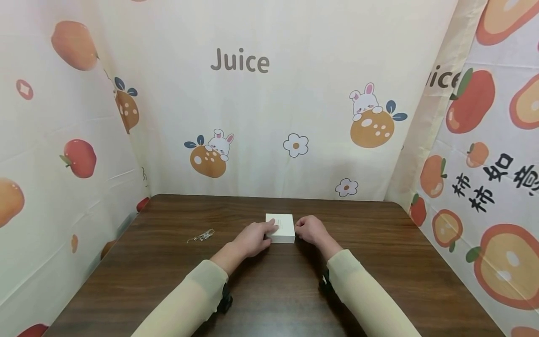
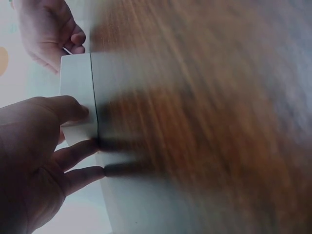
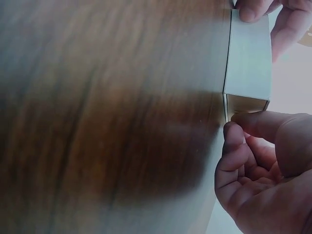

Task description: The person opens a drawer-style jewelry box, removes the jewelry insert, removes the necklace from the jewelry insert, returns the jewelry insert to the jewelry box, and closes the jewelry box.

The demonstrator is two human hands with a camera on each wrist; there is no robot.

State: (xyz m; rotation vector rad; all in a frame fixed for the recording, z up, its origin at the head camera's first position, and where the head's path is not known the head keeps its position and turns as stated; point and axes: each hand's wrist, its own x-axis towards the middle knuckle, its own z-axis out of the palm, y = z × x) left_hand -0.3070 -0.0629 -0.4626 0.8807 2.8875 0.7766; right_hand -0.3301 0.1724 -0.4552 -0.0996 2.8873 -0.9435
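Note:
A small white box (image 1: 283, 229) lies flat on the table, with faint small print on its top. My left hand (image 1: 253, 238) grips its left part, thumb against the near side and fingers reaching over the top; in the left wrist view two lower fingertips touch the tabletop. At the box's right end is my right hand (image 1: 310, 229), its fingers curled. In the right wrist view, the thumb and index finger of that hand (image 3: 265, 165) pinch a thin edge at the box's end (image 3: 246, 103), which looks shadowed. What lies between those fingertips is mostly hidden.
A silvery chain-like trinket (image 1: 202, 236) lies on the brown wooden table (image 1: 168, 281), left of the box. Fruit-printed curtains (image 1: 294, 93) surround the table at the back and both sides. A dark wrist strap (image 1: 225, 299) shows under the left sleeve.

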